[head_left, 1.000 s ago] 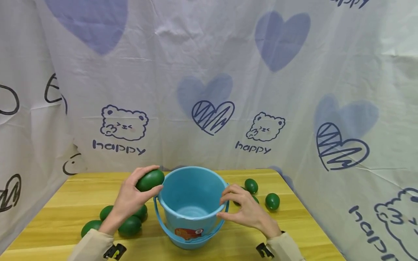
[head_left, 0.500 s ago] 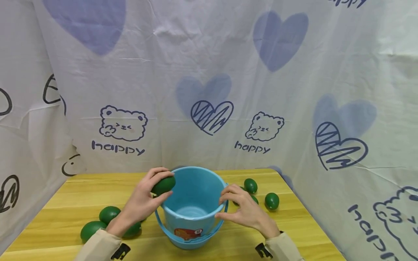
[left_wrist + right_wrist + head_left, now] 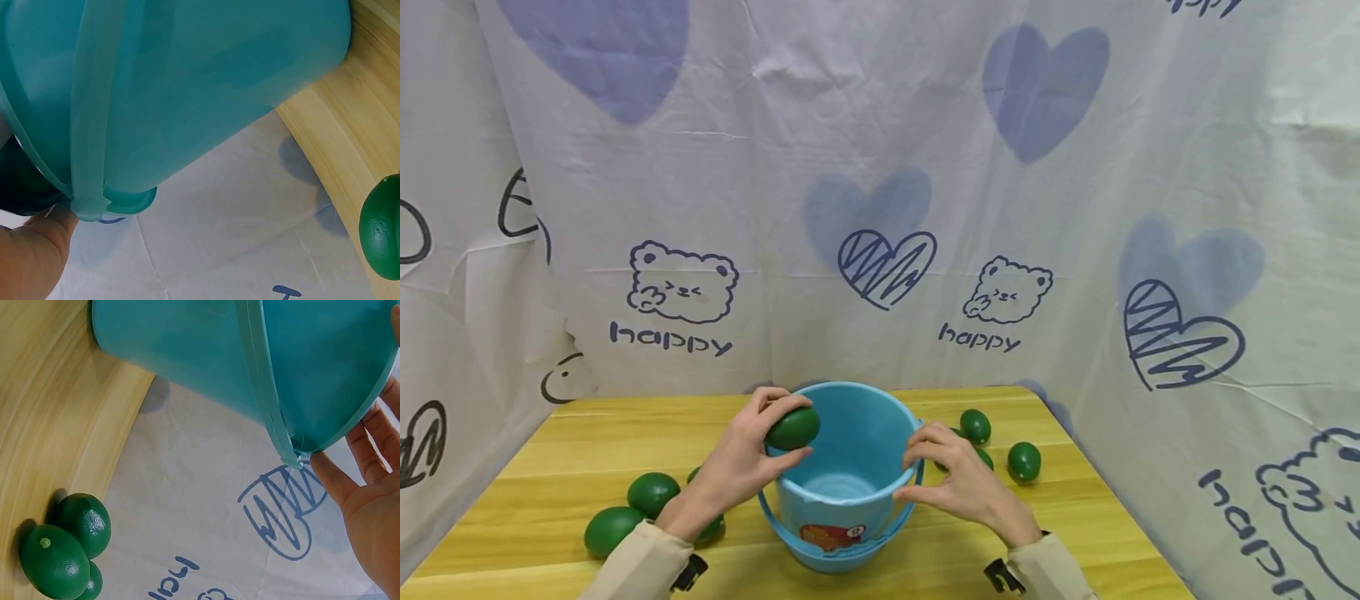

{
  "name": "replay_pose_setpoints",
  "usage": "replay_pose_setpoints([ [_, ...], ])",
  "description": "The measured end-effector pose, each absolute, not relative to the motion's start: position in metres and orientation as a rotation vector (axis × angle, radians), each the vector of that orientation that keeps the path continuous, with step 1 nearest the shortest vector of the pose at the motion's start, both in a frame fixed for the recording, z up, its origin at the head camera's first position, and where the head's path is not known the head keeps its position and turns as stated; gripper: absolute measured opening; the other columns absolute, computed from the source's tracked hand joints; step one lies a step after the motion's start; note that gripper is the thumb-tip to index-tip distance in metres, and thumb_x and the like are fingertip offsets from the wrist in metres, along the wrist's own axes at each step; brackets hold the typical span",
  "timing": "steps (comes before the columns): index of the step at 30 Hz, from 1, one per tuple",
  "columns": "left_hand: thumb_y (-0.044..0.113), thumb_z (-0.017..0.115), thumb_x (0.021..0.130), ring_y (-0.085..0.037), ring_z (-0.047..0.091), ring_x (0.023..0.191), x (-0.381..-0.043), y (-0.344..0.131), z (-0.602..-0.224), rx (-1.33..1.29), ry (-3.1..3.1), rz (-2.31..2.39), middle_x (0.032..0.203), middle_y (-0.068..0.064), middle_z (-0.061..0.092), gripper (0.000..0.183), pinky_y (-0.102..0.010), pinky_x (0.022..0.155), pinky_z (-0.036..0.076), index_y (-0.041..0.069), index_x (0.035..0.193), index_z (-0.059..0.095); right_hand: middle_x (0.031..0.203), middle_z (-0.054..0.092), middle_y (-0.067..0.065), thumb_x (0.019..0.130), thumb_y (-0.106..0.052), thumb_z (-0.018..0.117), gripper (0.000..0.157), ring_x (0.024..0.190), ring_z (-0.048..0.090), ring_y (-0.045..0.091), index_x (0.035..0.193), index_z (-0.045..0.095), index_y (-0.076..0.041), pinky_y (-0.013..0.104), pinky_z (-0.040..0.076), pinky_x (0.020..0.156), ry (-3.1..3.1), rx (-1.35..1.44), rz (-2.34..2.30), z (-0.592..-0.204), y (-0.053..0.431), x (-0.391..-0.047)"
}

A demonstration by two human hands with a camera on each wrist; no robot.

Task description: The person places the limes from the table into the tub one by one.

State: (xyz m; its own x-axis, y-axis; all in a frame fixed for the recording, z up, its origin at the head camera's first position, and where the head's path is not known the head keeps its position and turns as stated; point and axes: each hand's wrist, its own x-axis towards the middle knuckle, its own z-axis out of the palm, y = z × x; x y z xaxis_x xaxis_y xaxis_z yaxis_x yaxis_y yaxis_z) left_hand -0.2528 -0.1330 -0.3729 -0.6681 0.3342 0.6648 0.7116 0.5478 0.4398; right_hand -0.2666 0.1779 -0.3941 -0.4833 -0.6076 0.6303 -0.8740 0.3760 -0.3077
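My left hand [image 3: 737, 467] grips a dark green oval fruit [image 3: 795, 428] at the left rim of a light blue bucket [image 3: 796, 504]. Fingers lie over the fruit's top and the thumb below it; it overlaps the bucket's mouth in the head view. In the left wrist view, the bucket wall [image 3: 219, 94] partly hides the fruit [image 3: 25, 181]. The right hand [image 3: 958, 475] holds the bucket's right rim with bent fingers and thumb, close to the handle joint in the right wrist view. The bucket stands upright, its handle [image 3: 775, 523] hanging down in front. The visible part of its inside holds nothing.
Several similar green fruits [image 3: 653, 494] lie left of the bucket, partly behind the left forearm. More, smaller green fruits [image 3: 1024, 462] lie to the right on the wooden table [image 3: 1060, 533]. A patterned cloth [image 3: 850, 125] hangs behind and along the sides.
My left hand has carried the green fruit rightward and slightly down, from outside the bucket's left rim to over its mouth. The right hand and the bucket have hardly moved.
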Motion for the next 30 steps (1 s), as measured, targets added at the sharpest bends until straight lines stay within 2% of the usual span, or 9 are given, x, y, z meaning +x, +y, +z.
replay_pose_setpoints([
  [6, 0.024, 0.08, 0.069, -0.011, 0.053, 0.096, -0.2546, -0.1296, -0.3729, -0.842, -2.28, -0.97, 0.117, 0.006, 0.049, 0.062, -0.028, 0.075, 0.05, 0.025, 0.123, 0.049, 0.099, 0.054, -0.011, 0.072, -0.038, 0.075, 0.026, 0.094, 0.048, 0.007, 0.091, 0.06, -0.029, 0.028, 0.047, 0.079, -2.226, 1.281, 0.875, -0.3937, 0.1779, -0.2669],
  [14, 0.03, 0.08, 0.067, -0.013, 0.055, 0.091, -0.2537, -0.13, -0.3743, -0.814, -2.351, -0.906, 0.114, 0.003, 0.049, 0.06, -0.026, 0.071, 0.051, 0.021, 0.12, 0.055, 0.099, 0.054, -0.01, 0.072, -0.038, 0.074, 0.025, 0.094, 0.048, 0.008, 0.091, 0.06, -0.028, 0.029, 0.047, 0.08, -2.237, 1.294, 0.897, -0.3953, 0.1718, -0.2658],
  [19, 0.032, 0.079, 0.069, -0.015, 0.055, 0.096, -0.255, -0.1277, -0.375, -0.834, -2.369, -0.866, 0.116, 0.0, 0.052, 0.063, -0.029, 0.073, 0.051, 0.016, 0.124, 0.052, 0.099, 0.053, -0.011, 0.072, -0.04, 0.074, 0.026, 0.093, 0.048, 0.008, 0.09, 0.06, -0.028, 0.029, 0.047, 0.079, -2.241, 1.271, 0.889, -0.395, 0.1731, -0.2646],
  [30, 0.025, 0.079, 0.07, -0.014, 0.054, 0.093, -0.257, -0.1237, -0.3698, -0.867, -2.44, -0.872, 0.116, 0.0, 0.053, 0.06, -0.027, 0.072, 0.05, 0.016, 0.123, 0.052, 0.099, 0.054, -0.01, 0.071, -0.039, 0.075, 0.027, 0.094, 0.048, 0.009, 0.091, 0.061, -0.028, 0.03, 0.047, 0.08, -2.235, 1.274, 0.878, -0.3938, 0.1775, -0.2642],
])
